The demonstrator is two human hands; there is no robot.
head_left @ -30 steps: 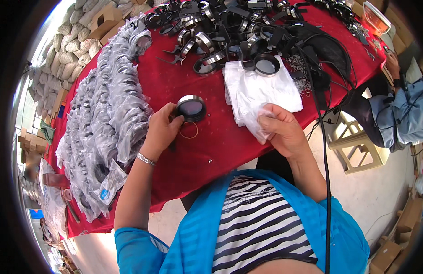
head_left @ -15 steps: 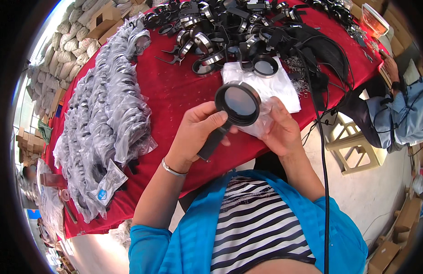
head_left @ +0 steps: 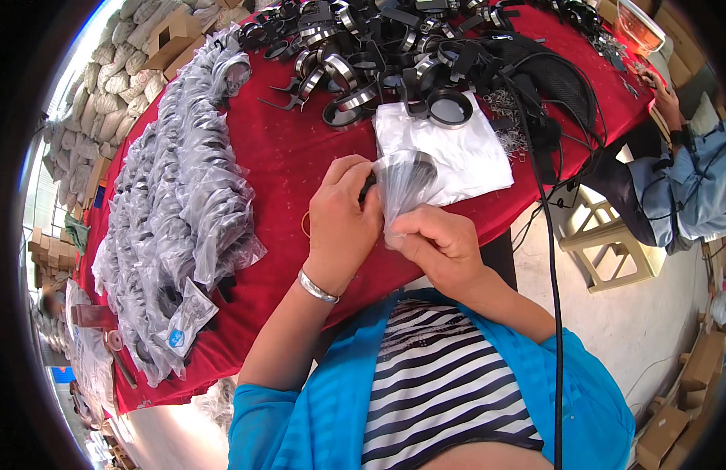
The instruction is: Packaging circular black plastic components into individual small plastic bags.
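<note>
the left hand (head_left: 346, 219) curls half-closed, its hold hidden, at nine o'clock of a clear bag (head_left: 402, 193) over a round lens (head_left: 420, 161), likely breakable and best gripped by its rim; the right hand (head_left: 443, 241) pinches the limp bag's six-o'clock end.

Worn on the head, the fisheye camera looked steeply down from close above the left hand (head_left: 345, 222) and right hand (head_left: 447, 244), taking in the table (head_left: 281, 157) toward twelve o'clock, the shirt (head_left: 449, 376) at six.
</note>
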